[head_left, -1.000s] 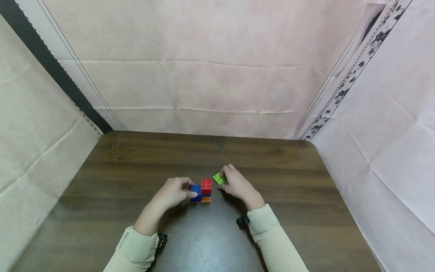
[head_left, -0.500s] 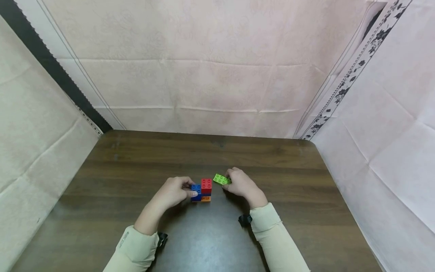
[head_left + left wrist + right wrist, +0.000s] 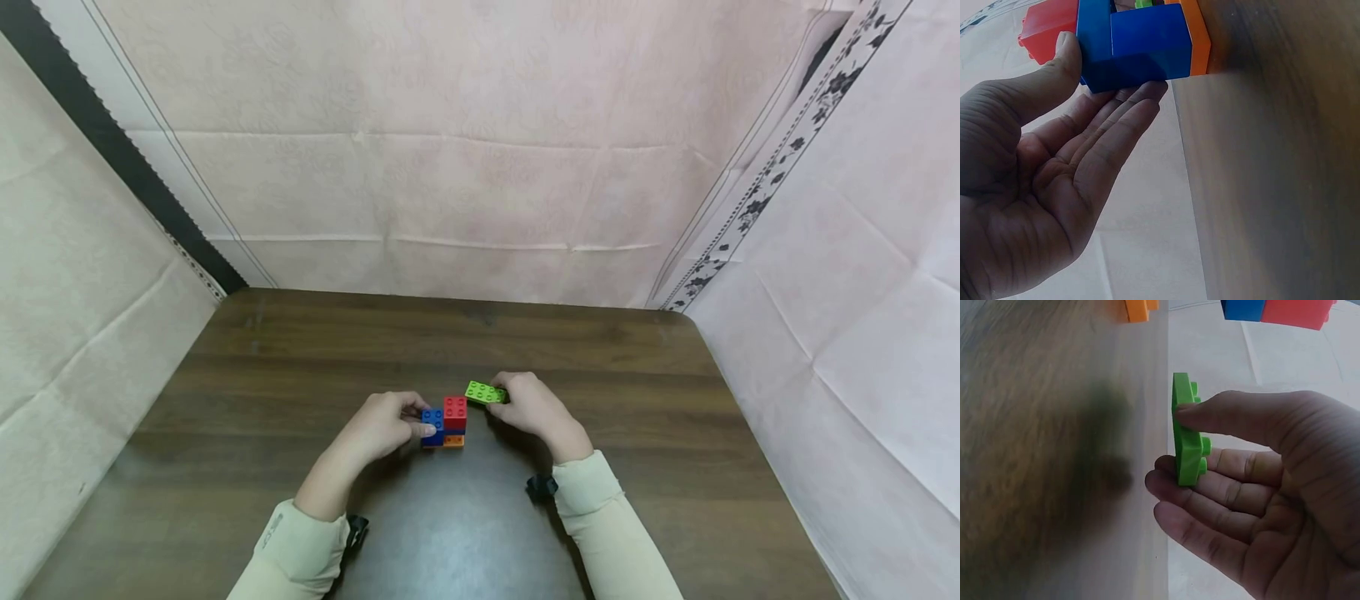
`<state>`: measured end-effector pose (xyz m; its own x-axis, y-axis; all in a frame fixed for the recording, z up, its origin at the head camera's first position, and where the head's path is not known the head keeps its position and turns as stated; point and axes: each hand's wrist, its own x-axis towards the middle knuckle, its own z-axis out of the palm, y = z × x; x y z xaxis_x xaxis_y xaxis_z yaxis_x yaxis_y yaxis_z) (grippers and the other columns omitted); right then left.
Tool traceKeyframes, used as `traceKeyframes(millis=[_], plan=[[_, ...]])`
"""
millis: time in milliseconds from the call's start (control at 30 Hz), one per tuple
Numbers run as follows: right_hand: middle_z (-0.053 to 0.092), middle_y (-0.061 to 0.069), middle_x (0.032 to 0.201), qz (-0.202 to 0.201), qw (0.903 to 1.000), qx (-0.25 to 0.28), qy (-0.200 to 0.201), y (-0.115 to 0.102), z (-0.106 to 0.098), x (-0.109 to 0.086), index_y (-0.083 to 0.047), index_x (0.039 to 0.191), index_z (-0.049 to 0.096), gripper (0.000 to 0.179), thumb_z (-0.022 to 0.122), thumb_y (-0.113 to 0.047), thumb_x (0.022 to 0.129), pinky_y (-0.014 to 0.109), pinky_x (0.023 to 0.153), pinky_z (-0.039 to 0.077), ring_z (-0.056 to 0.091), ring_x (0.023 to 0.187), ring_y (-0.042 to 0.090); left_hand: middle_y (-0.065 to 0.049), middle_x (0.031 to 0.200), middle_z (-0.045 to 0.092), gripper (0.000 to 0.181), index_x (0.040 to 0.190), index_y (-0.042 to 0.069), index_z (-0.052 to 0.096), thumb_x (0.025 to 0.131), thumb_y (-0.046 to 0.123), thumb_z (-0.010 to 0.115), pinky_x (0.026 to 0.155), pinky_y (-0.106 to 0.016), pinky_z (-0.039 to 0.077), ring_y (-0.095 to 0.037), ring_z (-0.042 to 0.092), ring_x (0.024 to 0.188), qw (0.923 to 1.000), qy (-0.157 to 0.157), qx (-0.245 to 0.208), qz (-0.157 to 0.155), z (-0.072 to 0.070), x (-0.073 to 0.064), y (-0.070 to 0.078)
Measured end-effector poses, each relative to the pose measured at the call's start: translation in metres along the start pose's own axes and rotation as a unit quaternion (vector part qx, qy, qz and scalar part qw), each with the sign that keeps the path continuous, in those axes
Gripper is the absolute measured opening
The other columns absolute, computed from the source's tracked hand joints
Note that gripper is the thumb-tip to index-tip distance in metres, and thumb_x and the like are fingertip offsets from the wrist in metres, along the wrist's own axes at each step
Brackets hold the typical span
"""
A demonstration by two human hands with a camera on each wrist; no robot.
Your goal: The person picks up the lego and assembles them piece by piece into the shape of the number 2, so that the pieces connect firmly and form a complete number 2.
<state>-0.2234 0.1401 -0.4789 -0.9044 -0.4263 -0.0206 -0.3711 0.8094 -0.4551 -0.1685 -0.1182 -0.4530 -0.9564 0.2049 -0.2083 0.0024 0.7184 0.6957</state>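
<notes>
A small stack of toy building bricks stands on the table in the head view. It has an orange brick (image 3: 453, 441) at the bottom, blue bricks (image 3: 1154, 50) in the middle and a red brick (image 3: 454, 413) on top. My left hand (image 3: 386, 423) holds the stack by its blue part, thumb on one side and fingertips on the other. To the right, my right hand (image 3: 534, 410) pinches a flat light-green brick (image 3: 1185, 437) between thumb and fingers. Its studs face up, and it hovers beyond the red brick's far right corner, over its shadow.
The brown wooden table (image 3: 315, 342) has rounded far corners. Pale cloth curtains (image 3: 450, 183) hang behind it and along both sides. A dark strap (image 3: 542, 487) sits at the right wrist, another strap (image 3: 357, 531) at the left.
The green brick has turned in my right hand, its long side now nearly sideways. That hand first drew back to the right, then the brick shifted slightly left. My left hand stays put.
</notes>
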Motion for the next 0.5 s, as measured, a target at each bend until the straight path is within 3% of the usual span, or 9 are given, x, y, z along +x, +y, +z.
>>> traceKeyframes(millis=[500], plan=[[0.071,0.004,0.109,-0.083,0.9958,0.016,0.036,-0.0086,-0.0087,-0.003,-0.007,0.12,0.07,0.032,0.073,-0.023,0.093,0.031,0.078,0.054,0.064,0.088,0.016,-0.001,0.096,0.069,0.023,0.109,0.013,0.073,0.088,0.02,0.079,0.078,-0.039,0.055,-0.016,0.063,0.084,0.9999,0.001,-0.008,0.007,0.001,-0.0003,-0.0018]])
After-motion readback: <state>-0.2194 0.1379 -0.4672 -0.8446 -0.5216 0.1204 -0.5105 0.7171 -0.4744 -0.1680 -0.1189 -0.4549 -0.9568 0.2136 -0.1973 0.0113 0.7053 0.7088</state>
